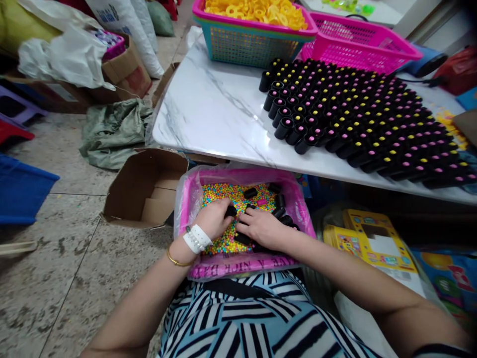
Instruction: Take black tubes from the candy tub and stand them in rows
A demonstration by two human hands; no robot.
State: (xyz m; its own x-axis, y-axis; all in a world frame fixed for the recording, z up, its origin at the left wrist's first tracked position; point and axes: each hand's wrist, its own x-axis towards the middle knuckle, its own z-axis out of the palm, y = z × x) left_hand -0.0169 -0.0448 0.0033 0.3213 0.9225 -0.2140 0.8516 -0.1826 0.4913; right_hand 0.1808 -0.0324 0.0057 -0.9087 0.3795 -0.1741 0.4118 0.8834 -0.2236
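Note:
A pink basket [303, 211] lined with clear plastic rests at my lap, holding small multicoloured beads [219, 194] and several black cylinders [280, 201]. My left hand [215, 218] is in the basket's left part, its fingers closed round a black cylinder [230, 211]. Over the middle of the beads, my right hand [260, 226] lies palm down with its fingertips at other black cylinders; a dark one [243, 238] shows under its fingers. Whether the right hand grips one is hidden. A small pink piece [262, 202] lies on the beads beyond it.
On the white marble-patterned table [208, 114] stand many black cylinders [335, 109] with pink or yellow tops. Behind them are a basket of yellow pieces [257, 42] and a pink basket [357, 47]. An open cardboard box [149, 191] is at left, yellow boxes [372, 241] at right.

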